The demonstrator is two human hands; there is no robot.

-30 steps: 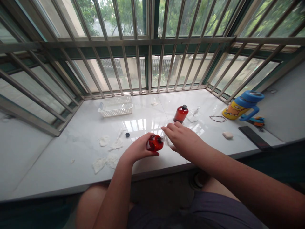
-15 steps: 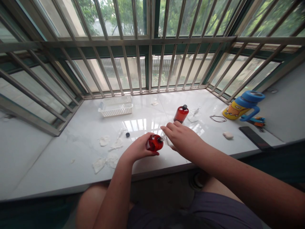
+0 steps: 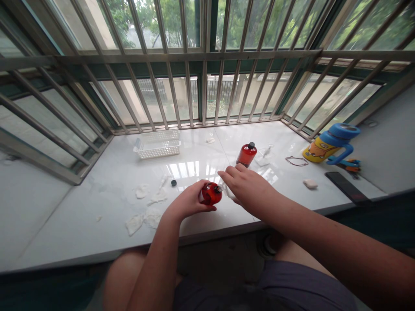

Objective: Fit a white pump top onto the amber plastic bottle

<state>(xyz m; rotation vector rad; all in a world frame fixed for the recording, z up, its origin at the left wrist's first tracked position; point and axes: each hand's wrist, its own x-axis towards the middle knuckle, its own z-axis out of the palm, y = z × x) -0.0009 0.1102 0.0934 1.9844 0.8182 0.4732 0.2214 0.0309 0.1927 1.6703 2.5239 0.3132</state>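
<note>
Your left hand (image 3: 186, 203) wraps curled fingers around a red plastic bottle (image 3: 210, 193) over the marble sill (image 3: 81, 224) — your right hand (image 3: 248, 188), fingers loosely apart, lies at a clear piece (image 3: 225, 190) by the bottle's neck (whether they pinch it, you cannot tell). A second red bottle (image 3: 247, 154) stands capped beyond — what fills either is hidden; a white lattice basket (image 3: 157, 149) sits farther left, a small dark cap (image 3: 173, 182) nearer.
</note>
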